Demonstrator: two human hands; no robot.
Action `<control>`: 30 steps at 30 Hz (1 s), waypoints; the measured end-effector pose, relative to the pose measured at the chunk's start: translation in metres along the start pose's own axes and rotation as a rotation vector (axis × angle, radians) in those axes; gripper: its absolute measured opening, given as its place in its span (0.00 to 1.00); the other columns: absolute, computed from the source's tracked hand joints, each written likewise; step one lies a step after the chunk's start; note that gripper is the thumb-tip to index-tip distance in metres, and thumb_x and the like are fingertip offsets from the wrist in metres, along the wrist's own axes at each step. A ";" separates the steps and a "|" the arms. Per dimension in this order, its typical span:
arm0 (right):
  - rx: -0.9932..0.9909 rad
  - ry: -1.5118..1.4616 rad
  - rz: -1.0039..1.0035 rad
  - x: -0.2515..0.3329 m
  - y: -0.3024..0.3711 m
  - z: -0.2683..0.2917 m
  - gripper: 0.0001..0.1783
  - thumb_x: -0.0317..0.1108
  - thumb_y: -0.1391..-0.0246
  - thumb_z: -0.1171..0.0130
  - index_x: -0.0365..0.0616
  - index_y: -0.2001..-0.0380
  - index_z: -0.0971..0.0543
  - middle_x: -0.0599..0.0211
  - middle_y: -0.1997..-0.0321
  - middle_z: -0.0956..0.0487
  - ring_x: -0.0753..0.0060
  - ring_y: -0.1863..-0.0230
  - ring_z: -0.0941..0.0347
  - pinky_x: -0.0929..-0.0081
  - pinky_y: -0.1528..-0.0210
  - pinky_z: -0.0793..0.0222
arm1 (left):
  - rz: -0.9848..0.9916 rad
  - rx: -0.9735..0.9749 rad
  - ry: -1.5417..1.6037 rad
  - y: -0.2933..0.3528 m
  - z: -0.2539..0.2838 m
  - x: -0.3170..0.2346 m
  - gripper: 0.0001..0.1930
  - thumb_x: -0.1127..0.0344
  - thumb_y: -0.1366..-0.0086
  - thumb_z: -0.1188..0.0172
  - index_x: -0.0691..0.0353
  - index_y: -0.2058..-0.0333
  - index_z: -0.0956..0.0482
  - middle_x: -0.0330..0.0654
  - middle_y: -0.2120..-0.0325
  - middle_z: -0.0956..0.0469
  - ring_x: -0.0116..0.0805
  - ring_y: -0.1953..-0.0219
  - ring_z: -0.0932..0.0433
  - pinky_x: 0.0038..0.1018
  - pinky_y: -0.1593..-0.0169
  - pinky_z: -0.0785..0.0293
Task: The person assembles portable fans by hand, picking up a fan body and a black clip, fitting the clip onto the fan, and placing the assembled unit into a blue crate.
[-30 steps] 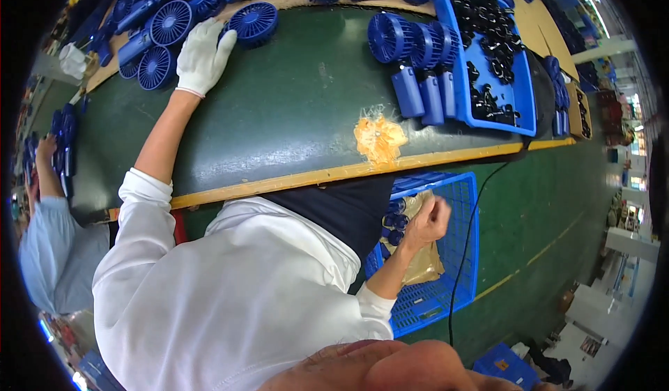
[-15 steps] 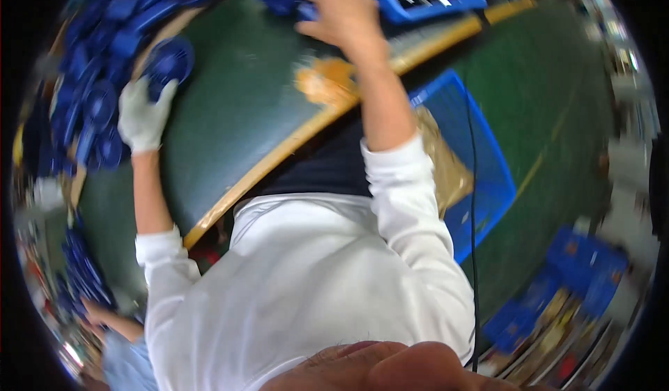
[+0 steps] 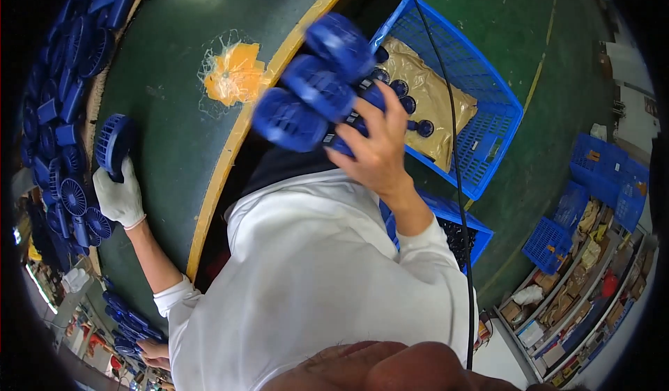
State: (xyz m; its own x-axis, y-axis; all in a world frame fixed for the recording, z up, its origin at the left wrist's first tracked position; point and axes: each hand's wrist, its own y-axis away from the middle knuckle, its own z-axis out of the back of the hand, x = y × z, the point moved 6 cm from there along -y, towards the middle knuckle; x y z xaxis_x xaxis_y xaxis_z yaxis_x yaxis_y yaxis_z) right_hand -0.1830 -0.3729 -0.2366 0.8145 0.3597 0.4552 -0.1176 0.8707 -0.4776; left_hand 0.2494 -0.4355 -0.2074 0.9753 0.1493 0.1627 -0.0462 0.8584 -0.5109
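My gloved left hand (image 3: 120,194) is closed around the lower part of a blue handheld fan (image 3: 115,142), over the green tabletop beside a pile of similar fans (image 3: 73,196). My bare right hand (image 3: 378,140) grips three blue handheld fans (image 3: 317,88) by their handles, fanned out side by side with their round heads pointing left. They are slightly blurred and hang over the wooden table edge (image 3: 226,161). Just beyond them, a blue plastic crate (image 3: 491,88) holds a tan bag (image 3: 453,98) with several small dark round ends showing on it.
An orange taped patch (image 3: 233,75) lies on the table. A second blue crate (image 3: 481,238) with black parts stands close to my right arm. A black cable (image 3: 446,70) hangs across the view. Another person's hand (image 3: 155,349) is among fans at lower left. Shelves (image 3: 578,307) stand right.
My right hand has come back from the far side of the table and now holds three fans over the edge. My left hand has the fan lifted upright. The view has turned rightward.
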 end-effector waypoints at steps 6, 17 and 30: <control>0.127 0.103 -0.528 -0.131 0.097 -0.042 0.21 0.40 0.70 0.28 0.39 0.70 0.17 0.52 0.55 0.24 0.43 0.47 0.34 0.54 0.43 0.39 | -0.039 -0.014 0.035 0.003 0.013 0.000 0.16 0.53 0.45 0.35 0.60 0.68 0.23 0.46 0.71 0.23 0.48 0.70 0.22 0.35 0.67 0.27; 0.524 -0.270 -1.357 -0.302 0.195 -0.167 0.06 0.32 0.51 0.38 0.41 0.76 0.21 0.71 0.83 0.29 0.69 0.82 0.30 0.73 0.82 0.32 | -0.037 -0.026 0.191 0.001 0.021 -0.014 0.19 0.60 0.54 0.30 0.62 0.66 0.24 0.44 0.68 0.23 0.44 0.68 0.22 0.32 0.66 0.25; 0.064 -0.465 0.020 -0.021 -0.244 -0.025 0.10 0.29 0.46 0.42 0.33 0.76 0.22 0.72 0.80 0.25 0.86 0.77 0.34 0.83 0.75 0.40 | -0.006 0.027 0.318 0.000 0.021 -0.010 0.19 0.58 0.56 0.29 0.60 0.67 0.23 0.42 0.71 0.23 0.42 0.67 0.22 0.33 0.67 0.26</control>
State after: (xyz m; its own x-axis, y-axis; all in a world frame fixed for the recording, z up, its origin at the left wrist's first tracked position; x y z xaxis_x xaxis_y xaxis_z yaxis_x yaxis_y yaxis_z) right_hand -0.1571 -0.6006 -0.1482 0.4725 0.4762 0.7416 -0.1777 0.8756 -0.4491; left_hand 0.2350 -0.4268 -0.1913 0.9940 -0.0131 -0.1082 -0.0415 0.8724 -0.4871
